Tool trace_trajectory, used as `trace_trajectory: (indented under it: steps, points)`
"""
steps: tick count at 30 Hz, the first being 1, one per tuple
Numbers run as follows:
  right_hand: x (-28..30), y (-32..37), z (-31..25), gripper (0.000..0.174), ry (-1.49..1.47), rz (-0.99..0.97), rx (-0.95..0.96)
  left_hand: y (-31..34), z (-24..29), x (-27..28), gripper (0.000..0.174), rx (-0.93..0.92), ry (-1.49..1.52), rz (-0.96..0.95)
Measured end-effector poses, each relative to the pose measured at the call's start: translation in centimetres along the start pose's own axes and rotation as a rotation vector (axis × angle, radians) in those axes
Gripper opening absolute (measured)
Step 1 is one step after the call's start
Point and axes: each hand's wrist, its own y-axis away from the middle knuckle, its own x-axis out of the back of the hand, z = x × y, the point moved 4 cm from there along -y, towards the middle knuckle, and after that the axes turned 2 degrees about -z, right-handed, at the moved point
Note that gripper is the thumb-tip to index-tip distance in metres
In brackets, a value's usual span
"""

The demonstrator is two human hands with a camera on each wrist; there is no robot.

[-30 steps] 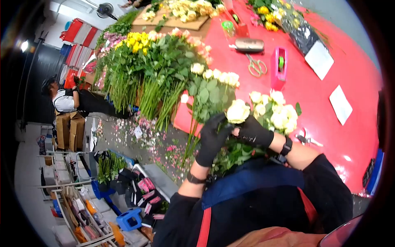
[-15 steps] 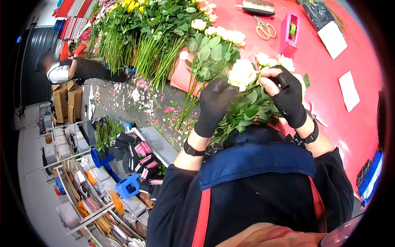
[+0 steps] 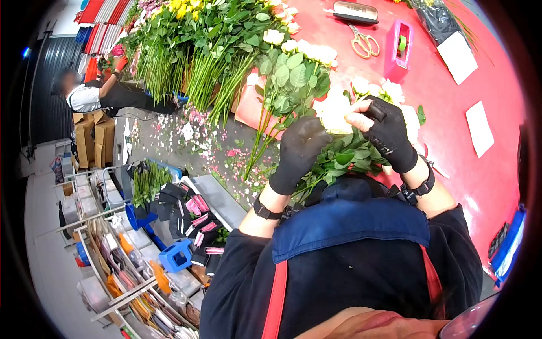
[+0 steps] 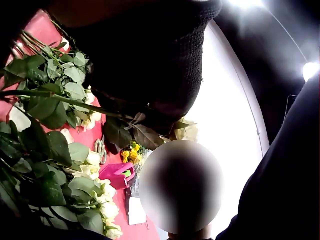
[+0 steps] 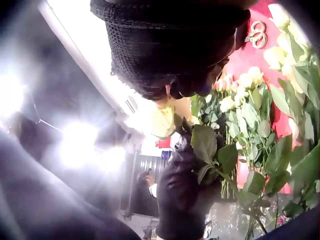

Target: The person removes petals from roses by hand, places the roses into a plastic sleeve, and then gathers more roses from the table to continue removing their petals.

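Observation:
A cream-white rose stands upright between my two black-gloved hands, its bloom overexposed in the head view. My left hand grips its stem just under the bloom; in the left wrist view the green stem runs out from beneath the glove. My right hand has its bare thumb and fingertips curled at the edge of the bloom, pinching at the petals. In the right wrist view the rose sits directly under those fingertips, with the left hand below it. Leaves spread below the hands.
More cream roses lie in rows on the red table, beside big green bunches. Scissors, a pink tape dispenser and white paper lie farther off. A person works at the left; petals litter the floor.
The head view has tilted down. The hands have shifted apart from being close together, and the right fingers have come back onto the bloom from its right side.

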Motion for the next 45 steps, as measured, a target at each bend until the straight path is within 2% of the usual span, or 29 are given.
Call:
trace_trajectory:
  steps: [3,6,9,12,13,15,18,21,22,25,28,32,35,37,38,40,43,45]
  points:
    - [0.1,0.2,0.2,0.012,0.039,0.027,0.083,0.1,1.3,-0.7,0.024,0.037,0.23,0.039]
    - [0.0,0.4,0.5,0.009,-0.012,0.042,-0.049,-0.1,1.0,-0.8,0.024,0.065,0.273,0.034]
    - [0.0,0.7,0.1,0.009,-0.031,0.128,-0.039,-0.4,0.2,-1.0,0.023,0.041,0.281,0.03]
    - [0.2,0.7,-0.3,0.009,-0.042,0.136,-0.04,-0.1,1.5,-1.8,0.022,0.11,0.364,0.131]
    - [0.2,0.6,-1.0,0.008,-0.047,0.14,-0.059,-0.1,1.1,-1.6,0.022,0.105,0.344,0.097]
    - [0.1,0.9,-0.8,0.007,0.006,0.127,-0.007,-0.2,-0.1,-1.0,0.024,0.095,0.304,0.028]
    - [-0.2,1.0,-1.3,0.005,0.07,0.127,0.127,0.2,0.5,-0.5,0.023,0.197,0.076,0.07]
    - [-0.5,1.0,-1.7,0.003,0.176,0.118,0.37,0.4,2.2,-1.1,0.021,-0.027,0.189,0.222]
    - [-0.7,1.1,-1.9,0.003,0.22,0.11,0.463,0.4,2.2,-1.1,0.022,0.001,0.222,0.22]
    - [-1.0,1.0,-1.3,0.004,0.07,0.094,0.285,0.6,1.5,-0.3,0.024,0.117,0.343,0.176]
    - [-1.3,1.0,-1.1,0.004,-0.021,0.094,0.167,0.5,1.5,-0.7,0.024,0.002,0.369,0.184]
    - [-1.4,1.1,-0.6,0.004,-0.069,0.121,0.13,0.9,1.9,-0.6,0.022,-0.029,0.299,0.198]
    - [-1.5,1.5,-2.7,0.006,0.276,0.114,0.551,1.1,1.9,-0.2,0.019,-0.01,0.15,0.22]
    - [-2.0,1.4,-3.3,0.007,0.303,0.124,0.6,1.2,1.1,0.2,0.017,-0.009,0.035,0.263]
    - [-2.1,1.4,-3.6,0.008,0.316,0.129,0.626,1.2,1.0,0.1,0.016,-0.004,0.106,0.263]
    - [-1.9,1.4,-2.7,0.003,0.207,0.109,0.473,1.2,1.3,0.0,0.015,0.004,0.246,0.264]
    - [-1.9,1.3,-1.6,0.006,-0.063,0.076,0.166,1.3,1.4,0.2,0.015,-0.027,0.152,0.215]
    - [-1.9,1.3,-1.3,0.002,-0.074,0.062,0.119,1.3,0.8,0.2,0.016,0.005,0.177,0.189]
